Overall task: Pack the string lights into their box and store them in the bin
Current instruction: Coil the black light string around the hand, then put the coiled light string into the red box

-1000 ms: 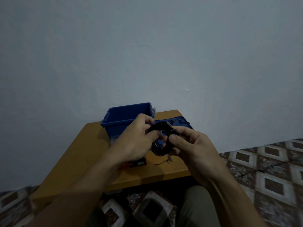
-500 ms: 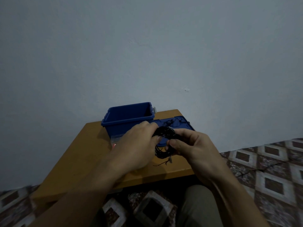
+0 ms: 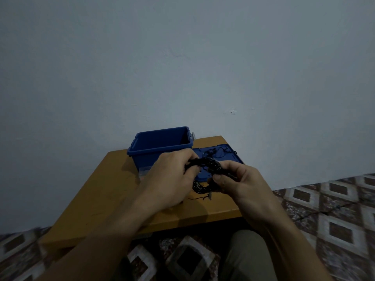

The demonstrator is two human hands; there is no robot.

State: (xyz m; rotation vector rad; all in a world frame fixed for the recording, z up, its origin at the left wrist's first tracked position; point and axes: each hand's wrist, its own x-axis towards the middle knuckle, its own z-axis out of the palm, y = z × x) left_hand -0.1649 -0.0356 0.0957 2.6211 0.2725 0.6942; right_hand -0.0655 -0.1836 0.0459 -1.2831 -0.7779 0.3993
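Partly behind left hand (image 3: 168,179), string lights (image 3: 211,164).

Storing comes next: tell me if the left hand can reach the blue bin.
Probably yes: the left hand sits just before the open blue bin, nothing between, though it grips the string lights.

Black string lights (image 3: 205,173) coiled; blue bin (image 3: 160,148) open.

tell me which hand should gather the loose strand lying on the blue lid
Right, probably. The loose strand lies on the blue lid just beyond the right hand, while the left hand sits farther over, in front of the bin, gripping the coil, so it can steady that.
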